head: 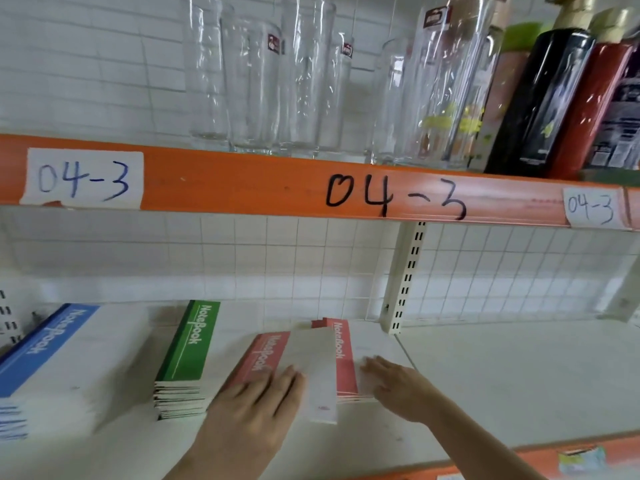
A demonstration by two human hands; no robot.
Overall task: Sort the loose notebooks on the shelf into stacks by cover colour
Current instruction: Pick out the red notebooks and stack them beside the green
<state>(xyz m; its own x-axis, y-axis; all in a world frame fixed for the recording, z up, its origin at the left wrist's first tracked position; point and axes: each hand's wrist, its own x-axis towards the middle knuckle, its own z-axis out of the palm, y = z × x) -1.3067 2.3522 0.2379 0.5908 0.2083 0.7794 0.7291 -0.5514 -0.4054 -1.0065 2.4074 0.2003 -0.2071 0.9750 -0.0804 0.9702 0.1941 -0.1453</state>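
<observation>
Flat on the red notebook (pixel 266 355), left hand (pixel 256 407), fingers straight. Flat on the red stack (pixel 346 362), right hand (pixel 398 386), fingers relaxed. Left of both, thick green stack (pixel 188 355), blue stack (pixel 45 355); above, clear glasses (pixel 263 81).

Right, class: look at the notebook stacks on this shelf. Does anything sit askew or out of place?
Yes. The red notebooks are not squared up: the upper red notebook lies slanted and shifted left of the pile beneath, under both hands. The green stack looks tidy.

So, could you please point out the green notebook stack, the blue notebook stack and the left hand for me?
green notebook stack (pixel 194 344), head view, on the green band of its top cover.
blue notebook stack (pixel 41 348), head view, on the blue band of its top cover.
left hand (pixel 256 407), head view, on the back of the hand.
</observation>
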